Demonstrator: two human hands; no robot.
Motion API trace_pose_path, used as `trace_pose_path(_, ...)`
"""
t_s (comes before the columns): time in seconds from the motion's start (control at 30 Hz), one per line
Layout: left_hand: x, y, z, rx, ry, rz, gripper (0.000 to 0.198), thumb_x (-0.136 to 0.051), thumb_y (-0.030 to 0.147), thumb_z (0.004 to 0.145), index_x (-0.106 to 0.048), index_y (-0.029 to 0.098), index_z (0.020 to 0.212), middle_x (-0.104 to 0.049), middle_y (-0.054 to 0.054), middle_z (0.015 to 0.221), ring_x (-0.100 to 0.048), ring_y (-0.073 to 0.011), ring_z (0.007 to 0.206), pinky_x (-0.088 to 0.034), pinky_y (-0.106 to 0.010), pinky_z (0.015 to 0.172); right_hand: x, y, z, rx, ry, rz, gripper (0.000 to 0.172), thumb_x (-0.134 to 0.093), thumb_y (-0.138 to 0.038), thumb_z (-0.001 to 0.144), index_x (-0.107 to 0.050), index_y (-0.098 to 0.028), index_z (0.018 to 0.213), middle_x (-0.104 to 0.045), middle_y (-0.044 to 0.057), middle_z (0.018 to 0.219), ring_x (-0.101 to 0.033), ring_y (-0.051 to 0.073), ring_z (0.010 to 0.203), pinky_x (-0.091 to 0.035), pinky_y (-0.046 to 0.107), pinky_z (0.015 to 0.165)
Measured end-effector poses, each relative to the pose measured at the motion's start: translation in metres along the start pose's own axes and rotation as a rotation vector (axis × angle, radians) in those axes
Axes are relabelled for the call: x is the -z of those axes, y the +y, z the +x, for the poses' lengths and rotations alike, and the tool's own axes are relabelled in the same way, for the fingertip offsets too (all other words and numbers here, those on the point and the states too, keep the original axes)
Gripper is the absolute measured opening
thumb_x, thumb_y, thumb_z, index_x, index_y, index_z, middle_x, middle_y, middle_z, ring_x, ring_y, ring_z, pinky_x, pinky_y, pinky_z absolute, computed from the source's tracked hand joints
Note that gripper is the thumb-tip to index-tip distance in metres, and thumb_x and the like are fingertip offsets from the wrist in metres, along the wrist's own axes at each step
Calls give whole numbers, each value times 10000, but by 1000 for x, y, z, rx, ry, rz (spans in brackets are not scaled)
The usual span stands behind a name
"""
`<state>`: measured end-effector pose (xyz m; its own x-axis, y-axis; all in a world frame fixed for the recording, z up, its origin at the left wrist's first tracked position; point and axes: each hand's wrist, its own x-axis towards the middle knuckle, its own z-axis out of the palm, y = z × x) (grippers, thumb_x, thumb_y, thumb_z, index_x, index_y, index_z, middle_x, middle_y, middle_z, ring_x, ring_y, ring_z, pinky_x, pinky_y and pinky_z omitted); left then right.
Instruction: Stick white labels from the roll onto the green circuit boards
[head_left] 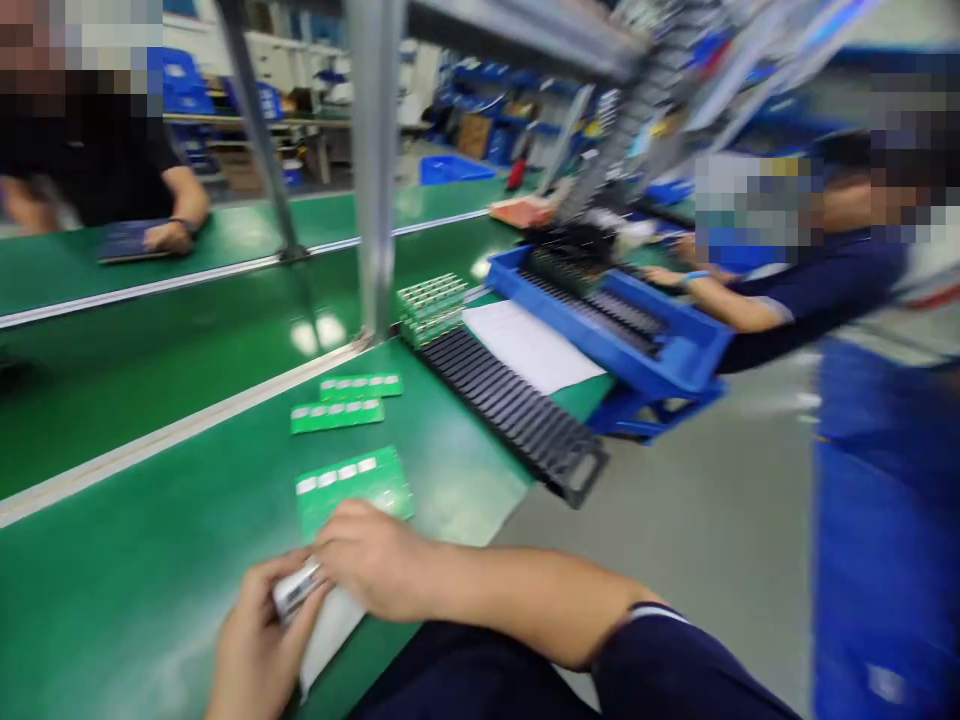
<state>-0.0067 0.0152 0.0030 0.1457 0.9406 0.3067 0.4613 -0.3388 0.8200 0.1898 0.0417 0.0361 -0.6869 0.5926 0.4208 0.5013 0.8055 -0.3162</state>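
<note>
My left hand (262, 625) is closed around a small white roll (295, 590) with dark marks, possibly labels; blur hides its detail. The fingers of my right hand (375, 560) are bent together at the roll's upper end, and what they pinch is hidden. A white sheet or strip (330, 630) lies under my hands near the table's front edge. Just beyond my right hand is a green circuit board panel (352, 490) with a row of white patches. Two narrower green boards (337, 414) with similar patches lie farther back, side by side.
A black slotted rack (517, 405) sticks out over the green table's (112, 590) right edge, beside stacked boards (431, 305). Past it are white paper (532, 345) and a blue bin (667, 350). A metal post (375, 170) rises behind. Co-workers sit across and at right.
</note>
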Motion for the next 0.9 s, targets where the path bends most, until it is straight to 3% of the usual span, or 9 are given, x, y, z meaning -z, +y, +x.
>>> trace_pose_path(0.1,1,8,-3,81,-28,-90,225,-718,408,900,-600,222,949,-796,-71,929,-787,-216,798,-649,-306,684,-3,1,-1,-72,177,184,209,-533,-171,1027,-662,-157,863,-709,72,855,-601,183,808,-533,327,804)
trace_pose_path(0.2,0,12,-3,135,-47,-155,210,-724,315,892,-558,225,984,-789,-73,971,-782,-204,800,-639,-301,685,2,-3,0,-59,252,270,204,-521,-152,1037,-665,-154,892,-699,74,855,-578,189,799,-525,329,747)
trace_pose_path(0.43,3,15,-7,44,-12,-95,221,-713,212,896,-553,238,1047,-784,-62,1035,-773,-177,799,-617,-275,689,4,-9,-1,-120,205,260,157,-540,-148,1030,-682,-157,1098,-723,98,1000,-612,223,914,-550,387,806)
trace_pose_path(0.9,2,16,-6,138,-90,-158,224,-710,207,885,-541,245,1027,-776,-32,1004,-751,-151,766,-586,-239,660,4,-3,1,-65,256,319,162,-559,-116,1014,-694,-159,935,-738,78,908,-627,190,835,-574,345,758)
